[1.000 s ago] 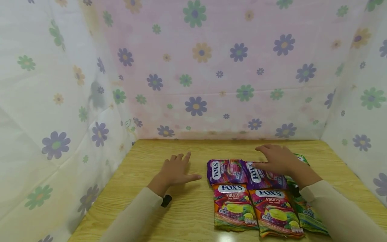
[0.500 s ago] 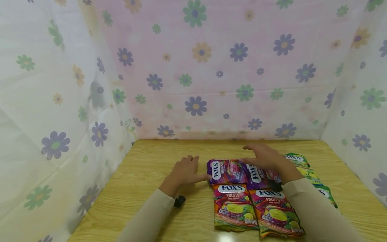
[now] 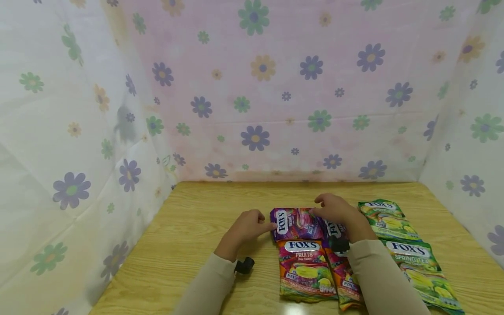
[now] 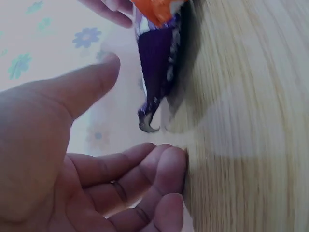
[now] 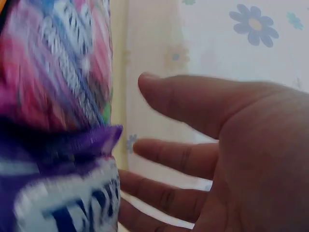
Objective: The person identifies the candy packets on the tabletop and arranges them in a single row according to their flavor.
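Observation:
In the head view a purple Fox's Berries candy bag [image 3: 293, 224] lies flat on the wooden table. My left hand [image 3: 245, 229] is at its left end, fingers bent. The left wrist view shows that bag's purple end [image 4: 157, 58] between my thumb and fingers, with a gap on both sides. Over a second purple bag [image 3: 332, 228], partly hidden, hovers my right hand [image 3: 341, 214], its thumb near the first bag's right end. Seen from the right wrist, the right hand [image 5: 251, 130] has thumb and fingers spread beside the purple bags [image 5: 53, 72], not gripping them.
Below the purple bags lie two orange-red Fox's Fruits bags [image 3: 306, 269], the right one partly under my right forearm. Two green Spring Tea bags [image 3: 423, 267] lie at right. A flowered cloth [image 3: 256, 87] encloses the table's back and sides.
My left hand has moved right to the first purple bag's end. My right hand has shifted left from the green bags, uncovering them. The bags have not moved.

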### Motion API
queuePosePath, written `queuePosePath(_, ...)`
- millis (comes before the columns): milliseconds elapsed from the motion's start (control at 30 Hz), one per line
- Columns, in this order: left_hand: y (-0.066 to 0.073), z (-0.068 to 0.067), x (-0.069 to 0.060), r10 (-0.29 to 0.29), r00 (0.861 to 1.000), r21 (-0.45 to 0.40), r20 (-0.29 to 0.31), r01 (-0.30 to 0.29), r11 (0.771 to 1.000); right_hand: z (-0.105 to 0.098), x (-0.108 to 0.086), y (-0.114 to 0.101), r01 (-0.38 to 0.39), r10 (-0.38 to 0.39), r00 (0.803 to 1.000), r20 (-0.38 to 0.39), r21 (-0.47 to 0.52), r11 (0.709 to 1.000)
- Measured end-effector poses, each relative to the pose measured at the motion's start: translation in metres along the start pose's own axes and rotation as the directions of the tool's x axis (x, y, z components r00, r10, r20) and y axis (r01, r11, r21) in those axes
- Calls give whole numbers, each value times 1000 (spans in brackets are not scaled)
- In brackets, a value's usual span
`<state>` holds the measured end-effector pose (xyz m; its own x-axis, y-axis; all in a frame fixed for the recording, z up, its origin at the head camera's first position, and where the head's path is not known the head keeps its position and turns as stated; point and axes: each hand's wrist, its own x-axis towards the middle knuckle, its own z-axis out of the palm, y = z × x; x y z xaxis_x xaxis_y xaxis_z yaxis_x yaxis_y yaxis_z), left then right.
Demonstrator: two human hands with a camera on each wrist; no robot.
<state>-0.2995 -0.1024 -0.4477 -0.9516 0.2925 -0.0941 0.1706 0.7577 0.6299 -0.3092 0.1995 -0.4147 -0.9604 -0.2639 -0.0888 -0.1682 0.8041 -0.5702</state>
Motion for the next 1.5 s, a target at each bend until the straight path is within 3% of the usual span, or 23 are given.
queuePosePath(267,6,1,-3,-9,998,-85,57,14,996,10,-1,1,-39,38,998,-41,-21,999)
queuePosePath(600,10,7,-2,25,995,-96,98,-16,995,18,-1,-1,-87,84,994,-72,-41,995)
queuePosePath(1067,9,13,0,8,998,-122,63,0,992,26,5,2,-72,67,993,-97,-47,996)
queuePosePath(1500,6,17,4,-19,995,-335,99,52,941,31,9,8,-55,54,991,-127,-4,998)
